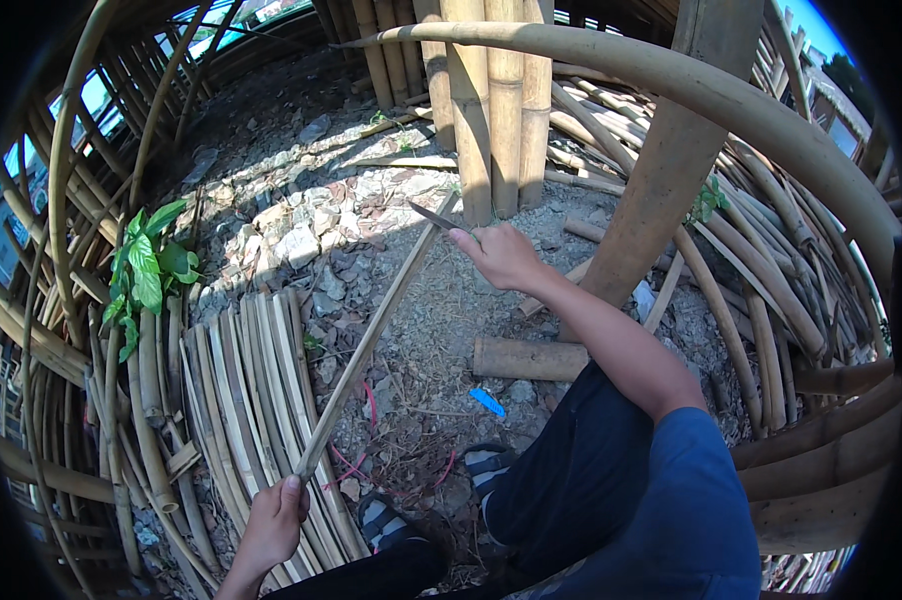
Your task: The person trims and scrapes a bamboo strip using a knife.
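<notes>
My left hand (274, 520) is closed around the near end of a long, narrow bamboo strip (366, 345). The strip slants up and away to the right, its far end close to the upright bamboo poles. In my right hand (501, 257) is a knife (431, 214), its dark pointed blade lying across the strip near the far end. The fingers wrap the handle, which is mostly hidden. Below the strip, at the left, several split bamboo slats (256, 400) lie side by side on the ground.
Upright bamboo poles (506, 110) and a leaning bamboo post (661, 180) stand ahead. A curved pole (711, 85) arches overhead at the right. A short bamboo piece (529, 358) and a blue scrap (487, 402) lie by my feet. Bamboo stacks (791, 260) fill the right; a leafy plant (143, 262) grows left.
</notes>
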The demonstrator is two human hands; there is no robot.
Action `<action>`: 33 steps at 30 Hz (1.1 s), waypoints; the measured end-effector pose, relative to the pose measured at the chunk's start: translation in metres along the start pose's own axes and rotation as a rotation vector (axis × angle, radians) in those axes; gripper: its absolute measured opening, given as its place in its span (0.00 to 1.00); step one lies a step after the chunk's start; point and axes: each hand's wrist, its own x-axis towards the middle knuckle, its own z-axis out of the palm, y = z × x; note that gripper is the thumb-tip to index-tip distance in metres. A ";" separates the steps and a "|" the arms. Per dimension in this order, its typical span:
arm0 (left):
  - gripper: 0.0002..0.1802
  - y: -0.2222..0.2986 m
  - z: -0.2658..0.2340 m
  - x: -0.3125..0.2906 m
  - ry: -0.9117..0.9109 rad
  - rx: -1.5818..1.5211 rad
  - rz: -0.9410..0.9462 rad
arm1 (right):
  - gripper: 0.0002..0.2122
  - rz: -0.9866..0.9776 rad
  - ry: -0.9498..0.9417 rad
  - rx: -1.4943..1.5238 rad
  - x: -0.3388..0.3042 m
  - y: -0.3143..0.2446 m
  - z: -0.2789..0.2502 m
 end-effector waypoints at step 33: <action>0.31 -0.009 0.001 0.005 -0.049 -0.016 -0.015 | 0.35 -0.056 0.040 -0.134 -0.008 -0.018 0.000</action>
